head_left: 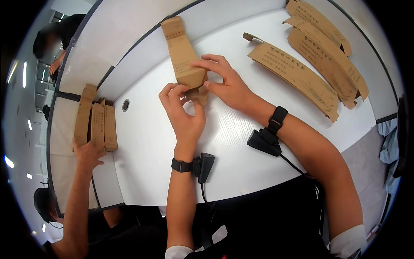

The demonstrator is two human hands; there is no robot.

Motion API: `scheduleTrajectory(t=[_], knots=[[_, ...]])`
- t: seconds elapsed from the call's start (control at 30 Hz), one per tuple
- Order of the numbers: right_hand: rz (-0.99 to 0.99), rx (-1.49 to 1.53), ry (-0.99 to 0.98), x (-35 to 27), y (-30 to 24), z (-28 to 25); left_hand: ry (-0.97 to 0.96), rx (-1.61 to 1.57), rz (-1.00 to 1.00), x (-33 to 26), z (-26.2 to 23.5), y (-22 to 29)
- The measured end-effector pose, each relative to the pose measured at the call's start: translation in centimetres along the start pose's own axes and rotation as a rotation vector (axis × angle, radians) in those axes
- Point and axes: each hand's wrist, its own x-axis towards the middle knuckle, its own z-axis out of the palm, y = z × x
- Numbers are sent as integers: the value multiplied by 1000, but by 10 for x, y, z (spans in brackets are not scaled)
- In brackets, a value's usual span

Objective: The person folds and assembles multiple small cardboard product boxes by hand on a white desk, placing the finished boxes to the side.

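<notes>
A long brown cardboard box (183, 54) is raised above the white table, its near end toward me and its far end by the partition. My left hand (183, 114) is closed at that near end, fingertips on the loose end flaps (198, 96). From the right, my right hand (228, 84) grips the same box, index finger on its upper face and thumb by the flaps. The box's far end has a folded flap standing out. Each wrist wears a black strap with a small black device and a cable.
Several flattened brown cartons lie at the right, the nearest carton (297, 75) apart from the others. On the left, another person's hand (88, 154) touches upright brown boxes (98, 123) beside the partition (138, 47). A round cable hole (126, 105) sits in the white table (146, 146).
</notes>
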Motion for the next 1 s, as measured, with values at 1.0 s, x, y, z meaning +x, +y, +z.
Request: scheduleTrajectory(t=[1.0], knots=[[-82,-5,-25,-3,-8,13,135,-238,-277,-4,4,-7]])
